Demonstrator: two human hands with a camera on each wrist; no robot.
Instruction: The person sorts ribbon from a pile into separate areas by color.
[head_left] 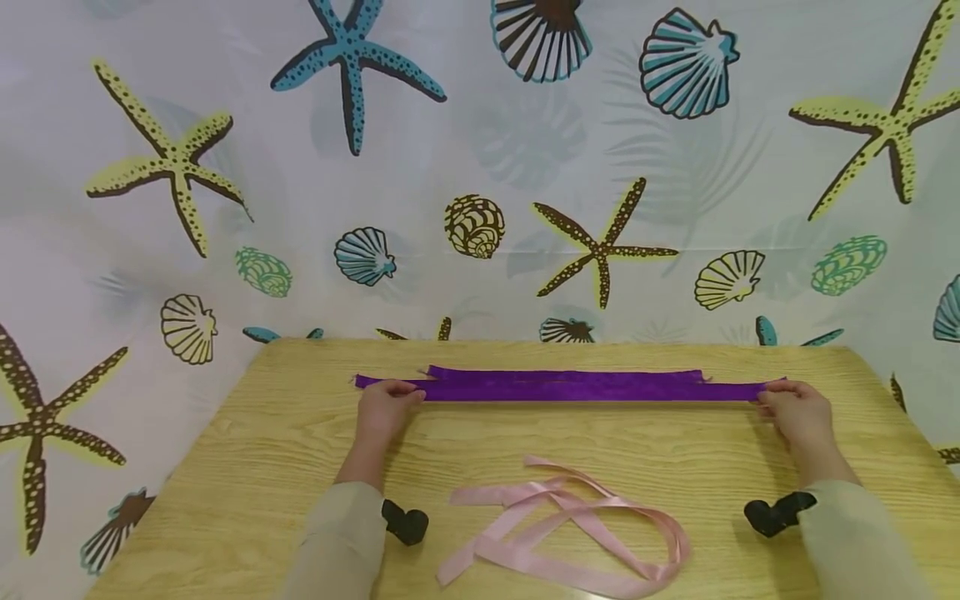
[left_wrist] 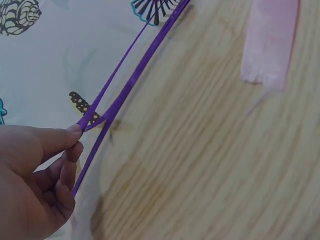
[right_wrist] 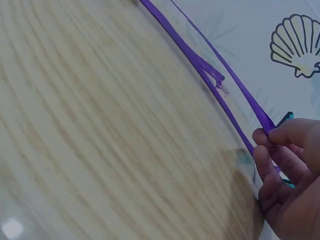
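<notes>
A purple ribbon (head_left: 592,391) stretches straight from side to side near the table's far edge in the head view. My left hand (head_left: 386,408) pinches it near its left end between thumb and fingertips. Near the other end, my right hand (head_left: 801,414) pinches it the same way. Just behind lies another purple length (head_left: 562,375), shorter, with frayed ends. In the left wrist view, the held ribbon (left_wrist: 117,70) slants up from the thumb tip above the lower strand. The right wrist view shows the taut ribbon (right_wrist: 235,82) apart from the strand below, whose frayed tip stands out.
A loosely looped pink ribbon (head_left: 555,575) lies on the wooden table (head_left: 247,467), nearer to me and between my forearms. A curtain (head_left: 435,167) printed with starfish and shells hangs behind the table. Black wrist mounts (head_left: 405,522) sit beside both sleeves.
</notes>
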